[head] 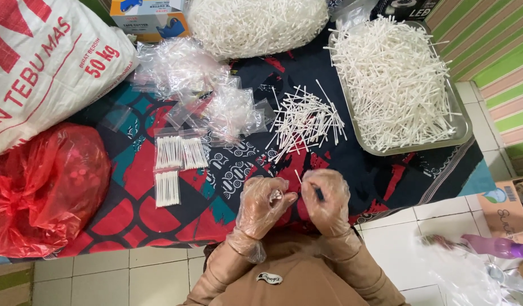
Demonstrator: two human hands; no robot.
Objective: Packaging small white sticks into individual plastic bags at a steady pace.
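**Gloved hands gathering cotton swabs over the patterned cloth**

The person is sitting at the edge of a patterned cloth (131,215) spread on the tiled floor, and both hands are working close together just in front of the body. The left hand (261,205), in a thin clear plastic glove, is curling its fingers inward around what looks like a few white cotton swabs; the bunch is mostly hidden, so I cannot tell how many. The right hand (328,199), gloved the same way, is pinching a single thin stick (299,177) beside it, fingertips nearly touching the left hand.

Just beyond the hands a loose pile of swabs (304,120) is lying on the cloth, and a metal tray (462,133) heaped with more is standing to the right of it. To the left, three filled flat packets of swabs (173,167) are lying side by side, with a heap of empty clear bags (205,90) behind them.

To my eye the step in hand is collecting and aligning a small bunch. The next move would call for keeping the sticks parallel and drawing one bag free of the heap.
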